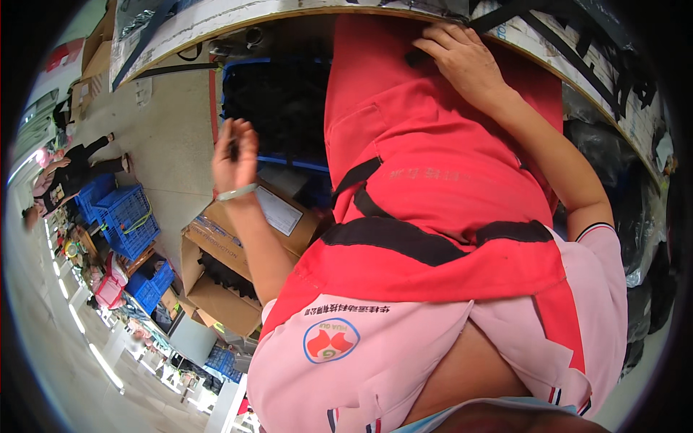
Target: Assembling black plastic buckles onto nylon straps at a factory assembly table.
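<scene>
the left hand is raised, palm partly turned up and fingers curled, beside a blue crate filled with black material. a small dark patch is seen among its fingers; whether a piece is gripped there cannot be told. a pale bracelet is worn on that wrist. the right hand is held at the edge of the table, over the red apron. its fingers are bent narrowly over a black piece, which is placed by the fingertips, against the apron; whether it is pinched or only touched cannot be made out. black straps are spread on the table's right part. below the left hand, more dark things are contained in an open cardboard box. farther left, blue baskets are seen on the floor side, and another person is seen near them.
</scene>
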{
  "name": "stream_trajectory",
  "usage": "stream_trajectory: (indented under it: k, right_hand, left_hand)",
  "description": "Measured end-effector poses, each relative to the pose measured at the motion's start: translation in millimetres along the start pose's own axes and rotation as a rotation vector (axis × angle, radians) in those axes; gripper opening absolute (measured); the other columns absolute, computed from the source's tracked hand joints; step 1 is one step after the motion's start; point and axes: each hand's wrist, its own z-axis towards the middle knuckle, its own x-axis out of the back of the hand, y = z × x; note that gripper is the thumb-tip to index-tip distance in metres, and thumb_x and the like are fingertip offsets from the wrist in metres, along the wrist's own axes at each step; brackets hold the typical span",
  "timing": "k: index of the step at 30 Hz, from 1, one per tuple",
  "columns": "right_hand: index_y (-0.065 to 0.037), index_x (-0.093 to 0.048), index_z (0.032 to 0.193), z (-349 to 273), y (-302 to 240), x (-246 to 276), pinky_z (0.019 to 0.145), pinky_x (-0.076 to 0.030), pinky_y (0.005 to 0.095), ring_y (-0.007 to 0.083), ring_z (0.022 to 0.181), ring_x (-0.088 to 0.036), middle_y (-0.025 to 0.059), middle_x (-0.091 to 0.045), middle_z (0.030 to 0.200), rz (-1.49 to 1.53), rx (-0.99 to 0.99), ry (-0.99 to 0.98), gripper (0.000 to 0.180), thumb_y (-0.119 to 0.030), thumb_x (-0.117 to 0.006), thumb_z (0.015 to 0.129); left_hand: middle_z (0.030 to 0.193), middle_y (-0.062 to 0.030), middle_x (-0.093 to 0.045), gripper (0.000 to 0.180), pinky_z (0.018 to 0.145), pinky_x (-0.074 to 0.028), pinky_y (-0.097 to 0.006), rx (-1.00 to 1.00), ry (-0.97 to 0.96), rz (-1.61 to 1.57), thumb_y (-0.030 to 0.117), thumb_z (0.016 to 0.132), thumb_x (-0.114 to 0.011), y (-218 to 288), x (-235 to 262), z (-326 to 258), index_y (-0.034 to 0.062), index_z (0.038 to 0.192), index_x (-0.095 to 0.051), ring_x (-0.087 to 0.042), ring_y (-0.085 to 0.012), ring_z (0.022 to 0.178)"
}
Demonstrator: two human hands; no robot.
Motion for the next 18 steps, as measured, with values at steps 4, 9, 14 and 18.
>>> stream_trajectory:
  k: [4, 9, 14, 18]
  right_hand:
    - [-0.007, -0.066, 0.099, -2, 0, 7, 0.084, -0.048, 0.0366, 0.0252, 0.093, -0.061, 0.0061, -0.065, 0.092, 0.202, -0.086, -0.198, 0.018, -0.016, -0.059, 0.085]
    - [0.000, -0.058, 0.102, 13, -39, 65, 0.054, -0.049, 0.0234, 0.0102, 0.057, -0.060, 0.0047, -0.063, 0.076, 1.307, -0.589, -0.366, 0.018, -0.017, -0.054, 0.096]
    - [-0.001, -0.057, 0.099, 14, -42, 66, 0.048, -0.048, 0.0204, 0.0076, 0.055, -0.059, 0.0043, -0.062, 0.072, 1.480, -0.768, -0.411, 0.020, -0.020, -0.053, 0.096]
    - [0.000, -0.057, 0.100, 6, -38, 61, 0.046, -0.048, 0.0200, 0.0090, 0.054, -0.060, 0.0066, -0.063, 0.071, 1.573, -0.888, -0.465, 0.021, -0.019, -0.054, 0.095]
  left_hand:
    - [0.115, -0.0202, -0.060, 0.042, 0.079, -0.057, -0.035, 0.094, -0.259, 0.202, -0.003, 0.091, -0.053, -83, -43, 5, 0.0029, 0.132, -0.046, -0.064, -0.0266, 0.097]
    - [0.114, -0.0191, -0.060, 0.033, 0.061, -0.053, -0.026, 0.157, -0.532, 0.393, 0.007, 0.096, -0.050, -129, -114, -19, 0.0033, 0.128, -0.041, -0.067, -0.0253, 0.089]
    - [0.087, -0.0124, -0.064, 0.023, 0.061, -0.050, -0.027, 0.303, -0.561, 0.326, 0.006, 0.096, -0.049, -151, -136, -17, -0.0009, 0.117, -0.053, -0.061, -0.0179, 0.068]
    - [0.087, -0.0109, -0.065, 0.022, 0.062, -0.051, -0.027, 0.232, -0.507, 0.385, 0.004, 0.093, -0.054, -155, -140, -18, -0.0044, 0.113, -0.059, -0.060, -0.0169, 0.067]
